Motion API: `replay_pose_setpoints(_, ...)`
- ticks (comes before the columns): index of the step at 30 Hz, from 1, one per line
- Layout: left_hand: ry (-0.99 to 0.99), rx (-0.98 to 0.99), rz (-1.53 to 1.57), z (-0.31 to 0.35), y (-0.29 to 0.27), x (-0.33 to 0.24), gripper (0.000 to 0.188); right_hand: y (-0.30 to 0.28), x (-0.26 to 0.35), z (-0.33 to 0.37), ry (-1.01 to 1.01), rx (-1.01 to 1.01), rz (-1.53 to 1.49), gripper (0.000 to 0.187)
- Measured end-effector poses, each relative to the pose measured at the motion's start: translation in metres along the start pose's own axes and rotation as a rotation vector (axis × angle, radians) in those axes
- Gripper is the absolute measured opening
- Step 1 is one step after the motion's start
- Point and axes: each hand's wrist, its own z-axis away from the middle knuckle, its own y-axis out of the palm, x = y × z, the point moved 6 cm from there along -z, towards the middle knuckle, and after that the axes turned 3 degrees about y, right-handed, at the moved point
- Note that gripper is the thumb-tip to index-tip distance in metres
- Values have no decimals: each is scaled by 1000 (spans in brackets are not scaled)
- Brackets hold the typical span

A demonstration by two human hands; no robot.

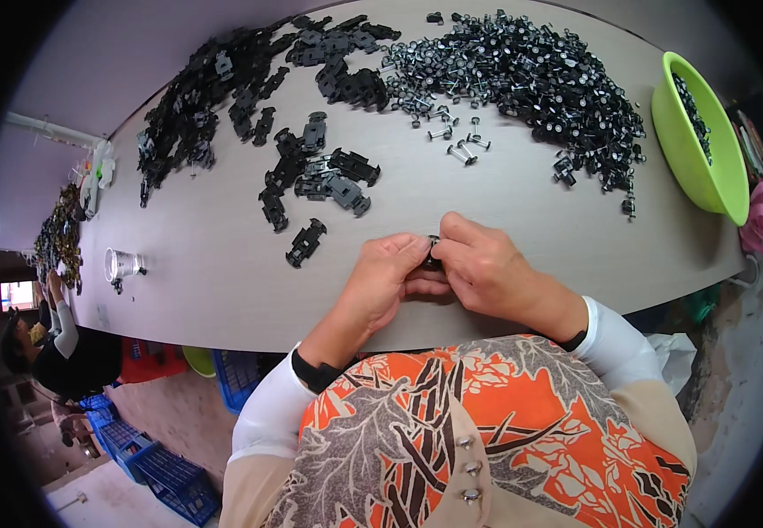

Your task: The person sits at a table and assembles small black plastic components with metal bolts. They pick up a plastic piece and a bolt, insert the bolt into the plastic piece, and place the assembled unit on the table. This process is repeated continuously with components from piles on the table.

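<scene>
My left hand and my right hand meet near the table's front edge. Both are closed, pinching a small black toy car chassis between thumbs and fingers. Most of that part is hidden, and I cannot make out whether a wheel axle is with it. Just left of my hands lies a single black chassis. Beyond it is a loose cluster of black and grey chassis. Several wheel pairs on metal axles lie farther off, ahead of my hands.
A large chassis heap covers the far left; a big pile of wheel axles the far right. A green basin stands at the right edge, a clear cup at the left. Another person works farther left, near blue crates.
</scene>
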Motion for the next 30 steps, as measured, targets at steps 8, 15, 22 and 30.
replay_pose_setpoints(8, -7, 75, 80, 17, -8, -9, 28, -1, 6, -3, -22, -20, -100, 34)
replay_pose_setpoints(15, 158, -50, -264, 16, -14, -6, 11, 8, 17, -5, -60, 126, -175, 45)
replay_pose_setpoints(22, 264, -353, -311, 77, -58, -21, 13, -33, -48, -12, 158, 19, -123, 29)
replay_pose_setpoints(30, 73, -701, -571, 210, -153, -16, 13, -57, -102, -34, 174, -188, 287, 19)
